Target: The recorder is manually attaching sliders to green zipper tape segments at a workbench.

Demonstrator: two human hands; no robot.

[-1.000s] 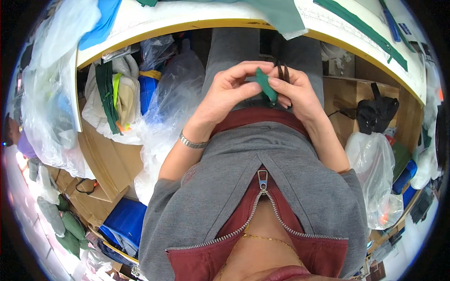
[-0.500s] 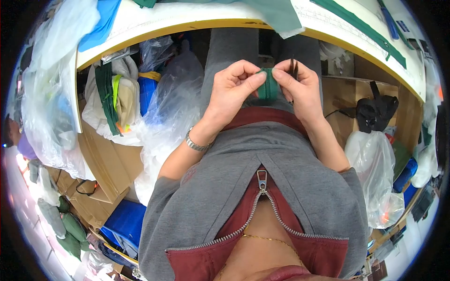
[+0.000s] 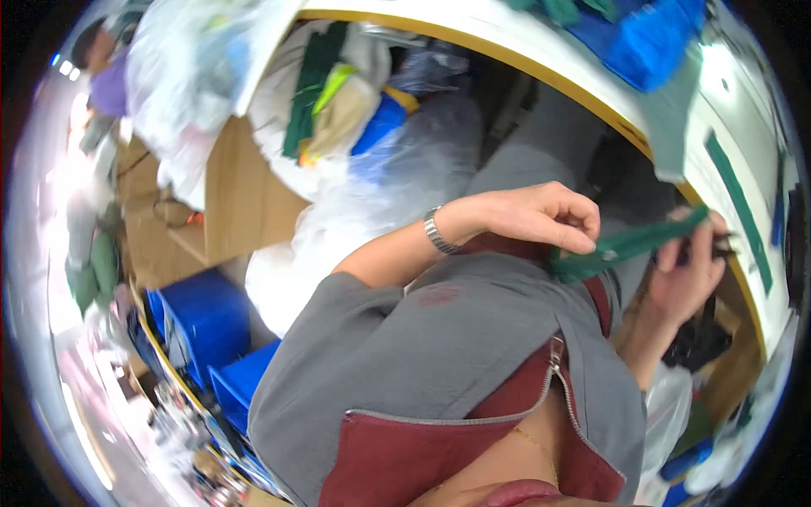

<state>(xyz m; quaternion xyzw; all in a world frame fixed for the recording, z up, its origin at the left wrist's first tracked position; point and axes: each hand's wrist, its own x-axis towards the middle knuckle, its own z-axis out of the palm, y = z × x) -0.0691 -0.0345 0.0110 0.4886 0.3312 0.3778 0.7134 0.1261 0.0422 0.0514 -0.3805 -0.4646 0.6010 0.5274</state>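
Green strip (image 3: 629,245) stretched between both hands above the lap, long axis running from lower left up to the right, just below the desk (image 3: 718,127) edge. Left hand (image 3: 541,215) pinching the lower end; right hand (image 3: 688,270) clenched on the upper end.

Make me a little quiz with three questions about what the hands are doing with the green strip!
1. True or false: both hands hold the green strip.
2. What is on the left wrist? A) a silver watch band B) a red ribbon C) nothing
3. Fill in: the boxes at the lower left are coloured ____.

Key:
1. True: the left hand pinches one end, the right hand the other.
2. A, the watch band.
3. Blue, the blue boxes.
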